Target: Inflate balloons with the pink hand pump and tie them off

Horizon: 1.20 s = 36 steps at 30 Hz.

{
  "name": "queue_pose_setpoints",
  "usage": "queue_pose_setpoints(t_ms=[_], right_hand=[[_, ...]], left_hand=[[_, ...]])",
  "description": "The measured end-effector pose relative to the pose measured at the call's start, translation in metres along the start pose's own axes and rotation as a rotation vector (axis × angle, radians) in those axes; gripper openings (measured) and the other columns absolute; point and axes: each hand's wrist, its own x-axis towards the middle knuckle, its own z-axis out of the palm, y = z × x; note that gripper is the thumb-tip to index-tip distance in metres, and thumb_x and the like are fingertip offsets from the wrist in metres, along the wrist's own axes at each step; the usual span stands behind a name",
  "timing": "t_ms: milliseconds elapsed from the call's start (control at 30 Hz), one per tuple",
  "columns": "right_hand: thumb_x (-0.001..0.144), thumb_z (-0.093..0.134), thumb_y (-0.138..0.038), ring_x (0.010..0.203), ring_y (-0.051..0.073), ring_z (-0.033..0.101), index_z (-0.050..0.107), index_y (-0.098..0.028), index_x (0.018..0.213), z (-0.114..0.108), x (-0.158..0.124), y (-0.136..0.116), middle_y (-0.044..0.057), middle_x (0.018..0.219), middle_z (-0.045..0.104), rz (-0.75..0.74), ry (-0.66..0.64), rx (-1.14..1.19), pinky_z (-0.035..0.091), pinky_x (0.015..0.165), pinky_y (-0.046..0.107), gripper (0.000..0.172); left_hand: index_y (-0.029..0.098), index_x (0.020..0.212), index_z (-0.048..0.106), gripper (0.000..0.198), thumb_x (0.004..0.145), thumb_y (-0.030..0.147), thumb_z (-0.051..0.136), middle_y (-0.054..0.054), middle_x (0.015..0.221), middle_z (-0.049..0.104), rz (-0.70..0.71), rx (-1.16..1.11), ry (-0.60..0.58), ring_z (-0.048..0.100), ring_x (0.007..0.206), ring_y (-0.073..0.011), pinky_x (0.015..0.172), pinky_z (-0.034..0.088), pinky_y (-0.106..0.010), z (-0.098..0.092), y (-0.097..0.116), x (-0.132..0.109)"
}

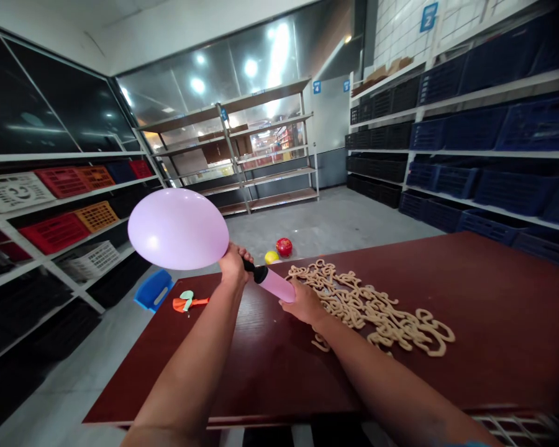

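Note:
A large inflated lilac balloon [177,228] points to the left above the table's far left part. My left hand [234,262] is closed around the balloon's neck, where it meets the black nozzle end of a balloon pump [276,284]. The pump has a pink barrel, and my right hand [302,302] is wrapped around its lower end. Several uninflated balloons [187,302], orange and pale green, lie on the table to the left. A heap of beige, curly rope-like pieces [358,304] is spread out to the right, partly behind my right hand.
The dark red table [503,298] stretches out to the right. Beyond its far edge, a red ball [284,247] and a yellow ball [271,257] are on the floor. A blue stool [153,290] stands off the left edge. Shelves with crates [477,186] line both sides.

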Motion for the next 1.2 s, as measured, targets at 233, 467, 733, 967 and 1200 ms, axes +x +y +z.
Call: queue_pose_setpoints(t_ms=[233, 467, 733, 967, 1200], right_hand=[[0.062, 0.064, -0.033, 0.078, 0.018, 0.057, 0.053, -0.022, 0.098, 0.0, -0.001, -0.003, 0.004, 0.087, 0.062, -0.04, -0.005, -0.025, 0.041, 0.066, 0.029, 0.04], [0.064, 0.065, -0.033, 0.077, 0.018, 0.058, 0.055, -0.023, 0.1, 0.0, -0.002, -0.001, 0.003, 0.088, 0.063, 0.004, -0.026, -0.002, 0.04, 0.066, 0.027, 0.039], [0.062, 0.067, -0.035, 0.082, 0.019, 0.059, 0.053, -0.022, 0.105, 0.001, 0.0, 0.001, 0.004, 0.093, 0.064, 0.061, -0.007, -0.015, 0.04, 0.069, 0.027, 0.047], [0.064, 0.065, -0.034, 0.08, 0.019, 0.059, 0.054, -0.022, 0.099, 0.004, 0.001, 0.006, 0.003, 0.089, 0.063, 0.024, -0.02, -0.004, 0.039, 0.068, 0.026, 0.039], [0.064, 0.065, -0.033, 0.08, 0.018, 0.058, 0.053, -0.023, 0.094, 0.002, 0.001, 0.001, 0.002, 0.088, 0.063, 0.001, -0.039, -0.026, 0.038, 0.068, 0.026, 0.034]], left_hand=[[0.02, 0.061, 0.025, 0.036, 0.079, 0.04, 0.05, 0.008, 0.046, 0.026, 0.126, -0.003, 0.013, 0.029, 0.034, -0.0059, 0.035, 0.029, -0.019, -0.017, 0.069, 0.024], [0.02, 0.062, 0.025, 0.036, 0.079, 0.042, 0.05, 0.008, 0.047, 0.027, 0.144, -0.008, 0.038, 0.029, 0.034, -0.0055, 0.035, 0.028, -0.019, -0.012, 0.071, 0.034], [0.02, 0.06, 0.026, 0.036, 0.078, 0.038, 0.052, 0.007, 0.045, 0.029, -0.028, 0.03, 0.039, 0.031, 0.034, -0.0057, 0.035, 0.027, -0.019, 0.006, -0.005, 0.013], [0.02, 0.06, 0.026, 0.038, 0.074, 0.04, 0.055, 0.007, 0.046, 0.028, -0.096, -0.009, 0.076, 0.031, 0.034, -0.0048, 0.036, 0.027, -0.019, -0.001, -0.024, 0.007], [0.02, 0.062, 0.026, 0.035, 0.078, 0.037, 0.052, 0.007, 0.047, 0.029, 0.011, -0.012, 0.082, 0.032, 0.035, -0.006, 0.036, 0.028, -0.02, -0.021, 0.018, 0.026]])
